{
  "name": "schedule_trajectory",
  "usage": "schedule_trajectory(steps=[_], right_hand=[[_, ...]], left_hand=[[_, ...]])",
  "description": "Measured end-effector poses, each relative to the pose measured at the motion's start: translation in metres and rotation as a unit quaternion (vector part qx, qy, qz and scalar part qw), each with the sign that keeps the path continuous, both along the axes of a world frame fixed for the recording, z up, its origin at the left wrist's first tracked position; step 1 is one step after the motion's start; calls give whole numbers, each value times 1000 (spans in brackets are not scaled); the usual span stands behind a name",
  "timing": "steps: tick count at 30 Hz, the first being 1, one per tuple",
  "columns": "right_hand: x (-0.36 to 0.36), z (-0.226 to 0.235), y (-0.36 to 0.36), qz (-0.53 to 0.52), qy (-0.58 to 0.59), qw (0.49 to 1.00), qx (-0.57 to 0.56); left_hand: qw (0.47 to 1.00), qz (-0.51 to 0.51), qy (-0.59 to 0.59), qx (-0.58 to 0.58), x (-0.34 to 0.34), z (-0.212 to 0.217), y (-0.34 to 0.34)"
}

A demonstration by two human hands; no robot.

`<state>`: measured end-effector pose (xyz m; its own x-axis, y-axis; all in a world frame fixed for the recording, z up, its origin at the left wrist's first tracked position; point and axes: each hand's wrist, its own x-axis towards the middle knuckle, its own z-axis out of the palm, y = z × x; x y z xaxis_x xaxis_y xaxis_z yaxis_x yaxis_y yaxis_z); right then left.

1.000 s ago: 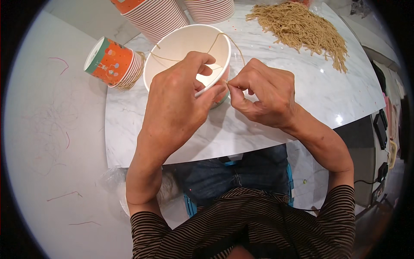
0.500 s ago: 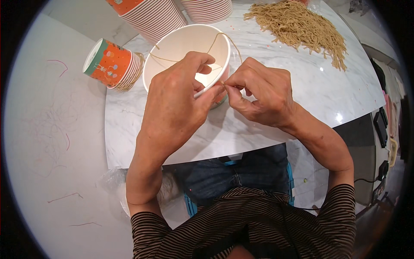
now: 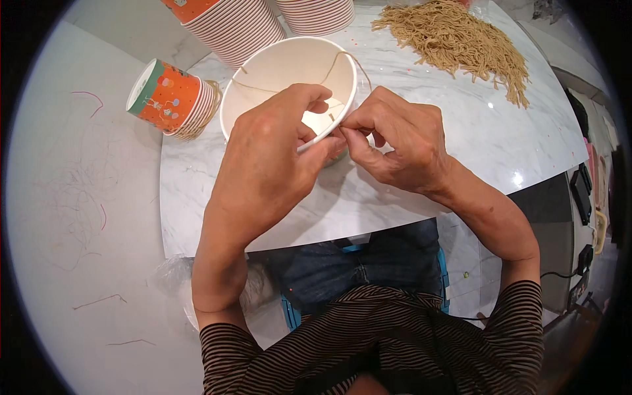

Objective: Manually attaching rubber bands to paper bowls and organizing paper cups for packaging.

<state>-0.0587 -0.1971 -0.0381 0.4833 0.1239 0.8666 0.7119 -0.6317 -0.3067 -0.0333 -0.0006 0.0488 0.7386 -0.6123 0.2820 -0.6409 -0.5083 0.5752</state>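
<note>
A white-lined paper bucket point(image 3: 289, 59) stands tilted on the marble-patterned table point(image 3: 487, 151), its mouth facing up. My left hand point(image 3: 266, 148) grips its near rim, thumb outside and fingers reaching over the inside. A thin tan cord point(image 3: 257, 87) crosses the bucket's mouth and loops over the right rim. Just outside that rim, my right hand point(image 3: 398, 135) has thumb and forefinger pinched together at the wall, close to my left thumb; the cord runs down toward these fingers. A short cord end point(image 3: 332, 116) pokes through inside the wall. The fingertips hide the spot where it passes through.
A large pile of tan cords point(image 3: 461, 49) lies at the back right. Tall stacks of nested paper buckets point(image 3: 237, 33) stand behind. At the left, a shorter orange-and-green stack point(image 3: 168, 99) has cords hanging on it. A white wall point(image 3: 72, 197) borders the left side.
The bucket has shifted slightly right along with my left hand. A short cord end now shows inside the wall near my right fingertips. The right hand has barely moved.
</note>
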Motion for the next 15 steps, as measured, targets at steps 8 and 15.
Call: schedule_trajectory(steps=[8, 15], right_hand=[[1, 3, 0, 19, -12, 1000, 19], [0, 1, -2, -1, 13, 1000, 12]], left_hand=[[992, -69, 107, 9, 12, 17, 9], [987, -87, 98, 93, 25, 22, 1]])
